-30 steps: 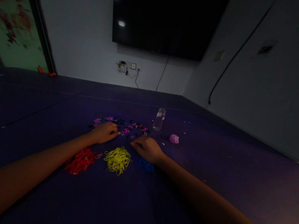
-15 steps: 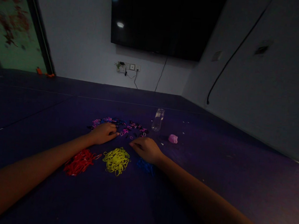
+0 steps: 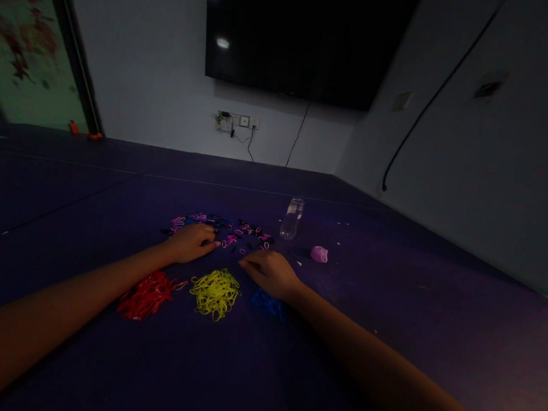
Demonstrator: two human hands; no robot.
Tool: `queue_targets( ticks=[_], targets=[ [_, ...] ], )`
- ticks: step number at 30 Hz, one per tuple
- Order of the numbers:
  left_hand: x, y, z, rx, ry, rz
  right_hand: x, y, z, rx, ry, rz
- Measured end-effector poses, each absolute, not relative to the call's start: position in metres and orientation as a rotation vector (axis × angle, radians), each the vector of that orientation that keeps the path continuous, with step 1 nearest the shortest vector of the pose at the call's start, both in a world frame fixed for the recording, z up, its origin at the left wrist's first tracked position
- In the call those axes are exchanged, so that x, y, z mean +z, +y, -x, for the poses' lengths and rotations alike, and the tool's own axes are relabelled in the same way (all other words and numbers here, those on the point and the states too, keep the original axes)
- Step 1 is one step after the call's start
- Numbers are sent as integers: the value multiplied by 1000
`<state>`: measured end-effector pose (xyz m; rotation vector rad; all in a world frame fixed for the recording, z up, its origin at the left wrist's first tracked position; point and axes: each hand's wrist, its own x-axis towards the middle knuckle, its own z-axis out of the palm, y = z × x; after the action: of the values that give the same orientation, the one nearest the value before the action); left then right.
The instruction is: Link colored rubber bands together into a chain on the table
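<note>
My left hand (image 3: 193,243) lies low over the near left side of a scattered patch of small pink, black and blue rubber bands (image 3: 232,237). Its thumb stretches to the right, apart from the bent fingers, and I see nothing held. On the patch's near right side, my right hand (image 3: 271,274) has thumb and forefinger tips close together; anything between them is too small to see. Nearer me sit a red rubber band pile (image 3: 148,295) beside my left forearm, a yellow rubber band pile (image 3: 216,293) in the middle, and a blue rubber band pile (image 3: 268,304) partly under my right wrist.
Beyond my right hand a clear bottle (image 3: 291,220) stands upright on the dark purple surface (image 3: 181,364). A small pink object (image 3: 319,254) lies right of it, with white scraps around. A large black screen (image 3: 309,41) hangs on the back wall above sockets and cables.
The whole view has shifted very slightly. Both hands, the rubber band piles and the bottle keep their places relative to one another.
</note>
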<state>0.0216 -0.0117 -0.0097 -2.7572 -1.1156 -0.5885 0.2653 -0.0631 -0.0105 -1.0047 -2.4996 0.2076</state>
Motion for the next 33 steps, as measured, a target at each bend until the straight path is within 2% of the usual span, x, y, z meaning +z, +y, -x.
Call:
queue_targets(
  ticks=[33],
  targets=[
    [-7, -11, -22, -559, -1084, 2778, -10, -64, -266, 226, -2491, 1021]
  ],
)
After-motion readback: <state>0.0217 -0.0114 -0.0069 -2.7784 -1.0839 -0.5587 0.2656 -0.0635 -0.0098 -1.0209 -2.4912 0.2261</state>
